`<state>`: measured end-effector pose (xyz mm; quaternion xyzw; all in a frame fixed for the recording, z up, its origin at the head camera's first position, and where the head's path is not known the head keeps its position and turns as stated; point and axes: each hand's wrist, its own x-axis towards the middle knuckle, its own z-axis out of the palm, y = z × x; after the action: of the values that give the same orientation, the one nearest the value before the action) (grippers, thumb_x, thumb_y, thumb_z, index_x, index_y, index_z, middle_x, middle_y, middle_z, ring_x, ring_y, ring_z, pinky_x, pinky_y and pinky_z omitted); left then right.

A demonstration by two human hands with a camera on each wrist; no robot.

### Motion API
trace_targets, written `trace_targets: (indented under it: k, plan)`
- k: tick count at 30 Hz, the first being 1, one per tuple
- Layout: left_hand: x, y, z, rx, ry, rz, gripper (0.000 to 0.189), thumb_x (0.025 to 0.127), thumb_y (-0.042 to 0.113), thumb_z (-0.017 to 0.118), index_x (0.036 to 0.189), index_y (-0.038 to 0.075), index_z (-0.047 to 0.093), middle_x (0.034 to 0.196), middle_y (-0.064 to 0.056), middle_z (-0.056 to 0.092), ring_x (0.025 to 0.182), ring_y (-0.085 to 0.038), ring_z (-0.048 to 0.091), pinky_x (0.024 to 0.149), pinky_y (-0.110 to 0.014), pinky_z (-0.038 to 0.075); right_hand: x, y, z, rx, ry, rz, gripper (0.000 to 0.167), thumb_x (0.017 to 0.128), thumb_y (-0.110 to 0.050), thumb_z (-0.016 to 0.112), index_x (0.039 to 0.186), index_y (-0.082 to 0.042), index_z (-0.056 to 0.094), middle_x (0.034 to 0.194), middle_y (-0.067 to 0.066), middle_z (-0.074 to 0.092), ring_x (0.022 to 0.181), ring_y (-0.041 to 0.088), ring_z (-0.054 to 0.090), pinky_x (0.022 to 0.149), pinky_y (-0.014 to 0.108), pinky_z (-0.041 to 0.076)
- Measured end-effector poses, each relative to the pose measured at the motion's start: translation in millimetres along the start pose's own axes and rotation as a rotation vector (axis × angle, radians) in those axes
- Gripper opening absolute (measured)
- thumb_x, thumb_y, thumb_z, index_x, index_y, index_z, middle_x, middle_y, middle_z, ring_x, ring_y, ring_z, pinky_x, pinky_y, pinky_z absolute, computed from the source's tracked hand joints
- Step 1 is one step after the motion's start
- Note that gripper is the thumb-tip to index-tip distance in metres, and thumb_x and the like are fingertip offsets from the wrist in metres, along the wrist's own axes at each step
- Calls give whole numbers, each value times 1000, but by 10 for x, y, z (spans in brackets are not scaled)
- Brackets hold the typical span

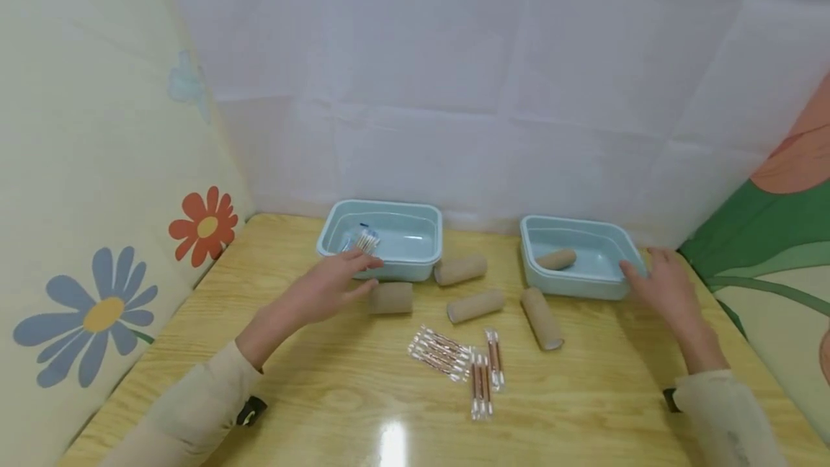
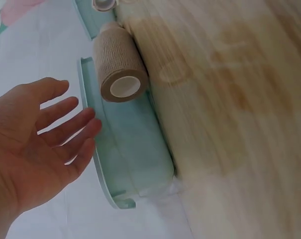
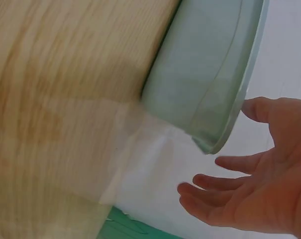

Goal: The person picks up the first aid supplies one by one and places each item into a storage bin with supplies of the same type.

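Observation:
My left hand [image 1: 333, 285] is over the front left of a light blue plastic basin [image 1: 415, 265], fingers spread and relaxed, with nothing in them. Inside that basin lies a small clear packet of thin sticks [image 1: 367, 240]. Just beside this hand a tan bandage roll [image 1: 393, 298] lies on the table; the left wrist view shows the white core of a roll [image 2: 125, 86]. At the right end of a second blue basin [image 1: 577, 285] is my right hand [image 1: 671, 290], its fingers loose and its thumb at the rim. One tan roll [image 1: 556, 259] lies inside this basin.
More tan rolls [image 1: 476, 305] lie between and in front of the basins. Nearer the front are clear packets of brown-filled cotton swabs [image 1: 442, 352] on the wooden table [image 1: 324, 395]. A white sheet [image 1: 415, 92] hangs behind, with flower-patterned panels at both sides.

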<state>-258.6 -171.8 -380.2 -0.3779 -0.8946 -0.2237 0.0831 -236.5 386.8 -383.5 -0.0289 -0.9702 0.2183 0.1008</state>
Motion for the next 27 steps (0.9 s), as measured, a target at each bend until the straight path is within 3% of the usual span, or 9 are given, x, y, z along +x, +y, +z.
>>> trace_targets:
  k: [4,8,11,16,27]
  plan:
    - [8,6,83,24,-45,31,38,97,14,71,131,-1,63,127,-14,66,121,-35,60,101,-51,47,21,83,-24,89,-114,101,85,108,-45,37,145,28,16,139,52,29,127,66,32,102,71,33]
    - [47,30,169,44,-97,47,43,96,16,72,134,-1,61,129,-15,65,120,-34,60,101,-50,47,4,122,-6,163,-138,120,70,108,-34,38,138,29,32,125,46,51,113,56,52,88,58,49]
    - [76,55,224,47,-138,45,45,96,18,72,136,0,60,130,-14,64,118,-31,61,100,-47,48,-11,130,22,221,-118,114,59,107,-25,40,133,28,43,110,38,63,101,46,61,78,44,52]
    - [97,88,264,70,-173,24,48,94,18,75,137,2,61,127,-13,64,113,-28,62,97,-45,51,-11,116,66,353,-138,148,58,107,-23,33,136,27,40,118,38,60,105,43,62,80,35,52]
    - [174,80,284,101,-152,44,55,84,8,84,134,2,62,123,-12,64,110,-29,62,95,-44,52,24,84,72,449,-153,152,57,107,-20,31,141,25,36,119,37,61,96,32,70,86,42,56]
